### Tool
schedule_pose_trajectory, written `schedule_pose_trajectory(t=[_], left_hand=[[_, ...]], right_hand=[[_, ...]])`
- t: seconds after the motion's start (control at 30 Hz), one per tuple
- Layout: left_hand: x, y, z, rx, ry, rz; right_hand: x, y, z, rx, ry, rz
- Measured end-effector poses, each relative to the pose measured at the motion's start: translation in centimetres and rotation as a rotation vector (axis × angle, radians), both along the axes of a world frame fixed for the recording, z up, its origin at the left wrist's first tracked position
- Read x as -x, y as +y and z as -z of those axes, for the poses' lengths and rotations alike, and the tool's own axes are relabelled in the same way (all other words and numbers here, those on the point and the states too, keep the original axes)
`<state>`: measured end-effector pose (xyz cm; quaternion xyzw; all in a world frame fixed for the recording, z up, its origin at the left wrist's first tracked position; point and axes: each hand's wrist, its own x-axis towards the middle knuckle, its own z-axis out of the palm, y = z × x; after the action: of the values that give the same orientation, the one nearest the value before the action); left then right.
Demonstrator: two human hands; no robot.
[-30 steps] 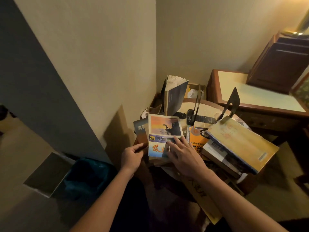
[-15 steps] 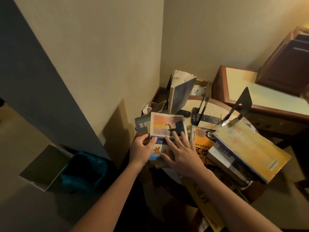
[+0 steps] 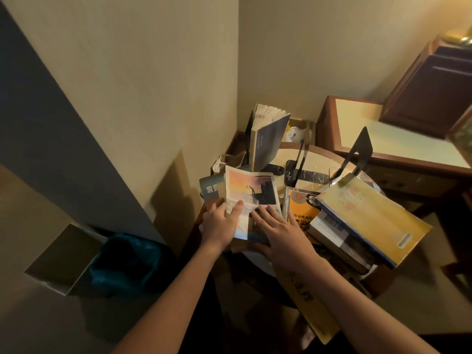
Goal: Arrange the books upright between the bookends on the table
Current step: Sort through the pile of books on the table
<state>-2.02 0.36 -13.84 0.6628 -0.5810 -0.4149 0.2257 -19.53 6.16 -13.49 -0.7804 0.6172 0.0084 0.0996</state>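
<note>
A thin book with a sunset cover [image 3: 249, 190] lies on top of the pile at the near left of the round table [image 3: 318, 159]. My left hand [image 3: 221, 224] grips its left edge, thumb on the cover. My right hand [image 3: 279, 232] lies flat on its lower right corner, fingers spread. A blue-grey book [image 3: 268, 141] stands upright at the back, leaning on a black bookend [image 3: 248, 135]. Two more black bookends [image 3: 301, 162] [image 3: 358, 154] stand further right. An orange book [image 3: 298, 209] and a big yellow book [image 3: 370, 218] lie flat on other books.
A dark blue book [image 3: 208, 187] sticks out under the pile at the left. A bin with a blue bag [image 3: 125, 259] stands on the floor to the left, by the wall. A wooden desk [image 3: 383, 131] and a dark cabinet [image 3: 434, 90] are at the right.
My left hand came in from beside the pile and took the sunset book's left edge, thumb on the cover. My right hand stayed flat on the book.
</note>
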Motion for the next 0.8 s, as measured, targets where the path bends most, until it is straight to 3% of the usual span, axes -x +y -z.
schedule_pose_trajectory(t=[0.33, 0.57, 0.8], left_hand=[[-1.2, 0.8, -2.4, -0.100, 0.418, -0.132], [-0.8, 1.5, -2.1, -0.188, 0.493, -0.201], [-0.5, 1.1, -1.9, -0.225, 0.377, -0.249]], right_hand=[[0.8, 0.0, -1.1, 0.014, -0.087, -0.017], [0.4, 1.0, -1.9, 0.032, -0.158, 0.002], [-1.0, 3.4, -0.4, 0.047, -0.208, 0.030]])
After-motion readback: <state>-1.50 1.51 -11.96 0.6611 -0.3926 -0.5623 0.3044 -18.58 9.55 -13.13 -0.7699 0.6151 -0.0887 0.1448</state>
